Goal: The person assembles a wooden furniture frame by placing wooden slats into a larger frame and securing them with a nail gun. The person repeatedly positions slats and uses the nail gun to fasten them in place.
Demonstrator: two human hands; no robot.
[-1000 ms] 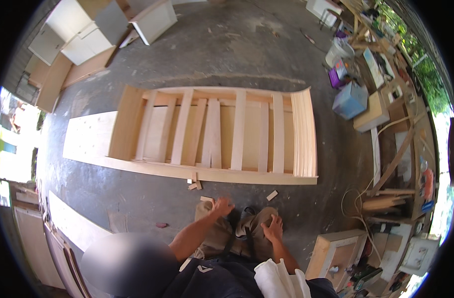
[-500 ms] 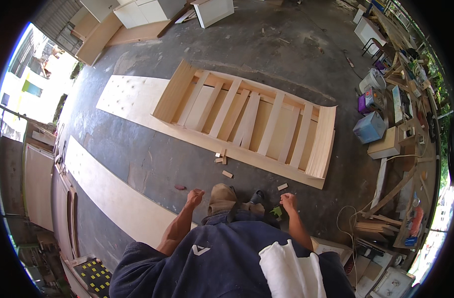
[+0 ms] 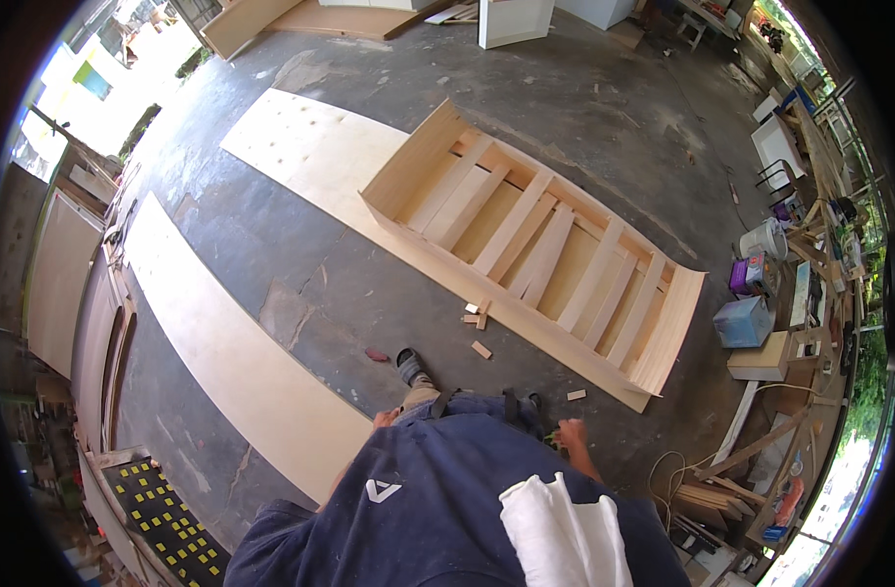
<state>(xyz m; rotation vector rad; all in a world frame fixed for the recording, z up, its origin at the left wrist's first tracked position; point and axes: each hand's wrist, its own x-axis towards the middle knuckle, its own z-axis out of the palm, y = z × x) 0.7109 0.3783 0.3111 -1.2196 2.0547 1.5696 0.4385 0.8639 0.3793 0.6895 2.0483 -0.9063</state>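
Observation:
My left hand hangs low beside my left thigh, largely covered by my dark shirt; its fingers are too hidden to read. My right hand is at my right side with its fingers curled, and what they hold, if anything, is not visible. Right beside it is a small green thing, probably on the floor. In front of me lies a shallow wooden frame with several slats across it. It rests on a long pale plywood panel. Small wood blocks lie near the panel's close edge.
Another long plywood board stretches along the floor at left. A dark red object lies ahead of my left foot. Cluttered benches, a blue box and a loose cable are at right. Panels lean at far left.
My view has turned, so the frame and boards sit lower and further right. My left foot has come into sight. Both hands have dropped closer to my body, the left now mostly covered.

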